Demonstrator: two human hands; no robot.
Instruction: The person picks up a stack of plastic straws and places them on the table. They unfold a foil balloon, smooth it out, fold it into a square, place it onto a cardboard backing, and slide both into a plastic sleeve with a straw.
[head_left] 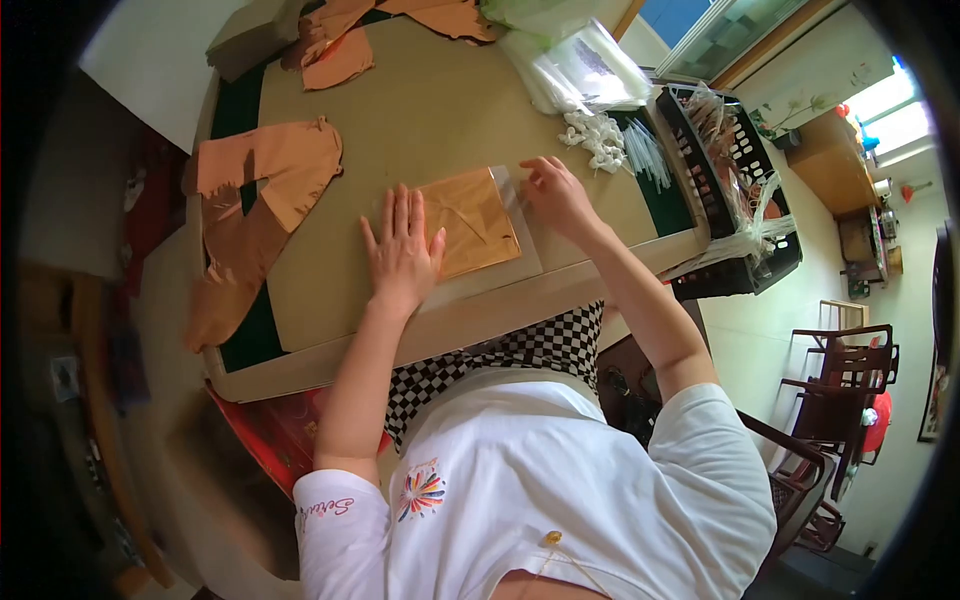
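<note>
A folded orange-tan item in a clear plastic sleeve (465,225) lies flat near the table's front edge. My left hand (402,250) rests palm down on its left part, fingers spread. Just past its right edge, over the sleeve's clear margin, is my right hand (560,195), with its fingers bent; whether they pinch the plastic is too small to tell. Orange-tan garments lie at the table's left (295,165) and at its far edge (340,62).
White small pieces (597,138) and thin clear strips (648,155) lie on the right of the table (400,120), below a stack of clear bags (590,70). A black crate (725,150) stands against the right edge. A grey box (250,38) sits far left.
</note>
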